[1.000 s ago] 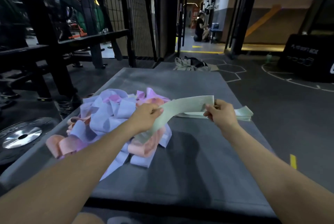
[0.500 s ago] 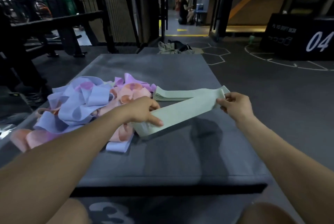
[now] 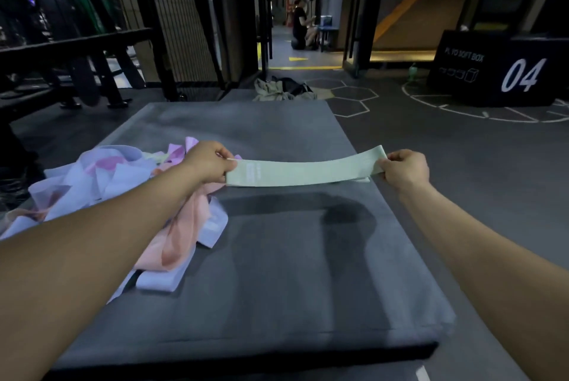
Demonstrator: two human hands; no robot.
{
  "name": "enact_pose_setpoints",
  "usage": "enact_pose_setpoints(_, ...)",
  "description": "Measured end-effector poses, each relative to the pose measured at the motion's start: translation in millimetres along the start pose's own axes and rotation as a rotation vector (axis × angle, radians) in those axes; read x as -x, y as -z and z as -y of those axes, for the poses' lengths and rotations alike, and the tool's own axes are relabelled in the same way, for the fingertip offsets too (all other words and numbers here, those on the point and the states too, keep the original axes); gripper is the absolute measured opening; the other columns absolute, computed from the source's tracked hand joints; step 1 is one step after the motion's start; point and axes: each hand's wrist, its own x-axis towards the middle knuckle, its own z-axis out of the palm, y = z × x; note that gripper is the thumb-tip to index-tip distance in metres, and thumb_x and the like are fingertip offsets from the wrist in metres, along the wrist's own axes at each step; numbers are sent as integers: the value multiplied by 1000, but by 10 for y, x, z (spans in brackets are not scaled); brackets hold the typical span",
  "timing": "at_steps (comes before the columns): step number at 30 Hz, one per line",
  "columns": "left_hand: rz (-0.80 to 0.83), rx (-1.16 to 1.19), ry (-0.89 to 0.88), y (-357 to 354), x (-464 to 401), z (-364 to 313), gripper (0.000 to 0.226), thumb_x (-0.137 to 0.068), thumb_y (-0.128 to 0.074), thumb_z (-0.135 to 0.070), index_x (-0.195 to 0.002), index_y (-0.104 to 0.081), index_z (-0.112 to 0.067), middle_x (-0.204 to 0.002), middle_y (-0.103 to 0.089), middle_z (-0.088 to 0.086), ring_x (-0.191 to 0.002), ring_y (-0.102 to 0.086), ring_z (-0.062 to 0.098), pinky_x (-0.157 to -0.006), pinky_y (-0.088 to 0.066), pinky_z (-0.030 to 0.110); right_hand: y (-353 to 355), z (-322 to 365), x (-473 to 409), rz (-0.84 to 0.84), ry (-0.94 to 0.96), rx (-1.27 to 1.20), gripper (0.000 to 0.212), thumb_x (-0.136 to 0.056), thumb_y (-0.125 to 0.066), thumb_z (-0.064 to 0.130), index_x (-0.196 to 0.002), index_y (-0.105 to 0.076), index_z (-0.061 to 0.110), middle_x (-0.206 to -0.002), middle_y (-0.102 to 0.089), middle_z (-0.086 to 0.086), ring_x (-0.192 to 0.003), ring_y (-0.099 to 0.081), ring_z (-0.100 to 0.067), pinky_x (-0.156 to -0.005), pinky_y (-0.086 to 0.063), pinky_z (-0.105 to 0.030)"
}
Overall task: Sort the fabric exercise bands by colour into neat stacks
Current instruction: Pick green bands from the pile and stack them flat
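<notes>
Here, item one: a grey padded mat [image 3: 277, 273], the work surface, lying on dark gym flooring marked with white lines. Beyond it, right, a black soft box [image 3: 492, 66] lettered "04"; behind the mat's far edge, a heap of clothing [image 3: 283, 89] on the floor. In the corridor farther back, a person [image 3: 300, 26] sits or crouches.

Item two: a loose pile of bands [image 3: 101, 183] on the mat's left side, lilac, pink and peach mixed and overlapping, partly covered by the left forearm.

Item three: one pale green band [image 3: 303, 169], drawn out flat between both hands above the mat's right half, sagging slightly, with faint white print near its left end. A sliver of more green fabric [image 3: 365, 179] shows just under its right end, resting on the mat; how much lies there cannot be told.

Item four: left hand [image 3: 209, 162], fingers curled, thumb and fingertips pinching the band's left end.

Item five: right hand [image 3: 405, 166], fingers likewise curled, pinching the band's right end between thumb and forefinger.
</notes>
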Motion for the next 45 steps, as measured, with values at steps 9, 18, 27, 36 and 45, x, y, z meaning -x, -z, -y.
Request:
enact_pose_setpoints(9,-214,-125,-112,-260,-606,-90,13,-81,-70,-10,-90,-66,-2,-94,-69,18,-83,-64,30,-82,-50,33,-369,34,-530,-6,104,219,9,-84,-57,11,-84,-64,16,-95,-66,-12,-90,-61,-29,-79,-49,-35)
enact_pose_setpoints(18,-189,-309,-171,-522,-886,82,7,-80,-68,-9,-86,-66,-8,-82,-61,6,-80,-57,24,-71,-40,27,-549,-201,-737,0,145,396,11,-82,-56,9,-83,-63,17,-98,-66,-16,-91,-60,-35,-75,-45,-32)
enact_pose_setpoints(27,-140,-430,-176,-507,-896,199,13,-81,-67,-19,-93,-63,-15,-92,-61,-1,-94,-59,23,-81,-44,31,-585,-268,-747,13,236,584,13,-83,-57,7,-94,-64,10,-109,-60,-19,-102,-54,-38,-86,-47,-41)
enact_pose_setpoints(36,282,-546,-271,-265,-906,210,82,-67,-82,-33,-138,-41,-18,-141,-43,-3,-128,-42,14,-105,-33,25,-1080,115,-479,611,737,891,72,-80,-68,44,-139,-40,16,-140,-41,-8,-131,-36,-27,-109,-31,-37)
enact_pose_setpoints(45,312,-316,-180,-348,-1004,393,66,-68,-82,-20,-127,-54,-13,-128,-57,7,-122,-52,20,-108,-38,31,-1357,104,-487,798,643,876,70,-78,-70,43,-137,-44,15,-138,-49,-5,-125,-45,-24,-103,-36,-30)
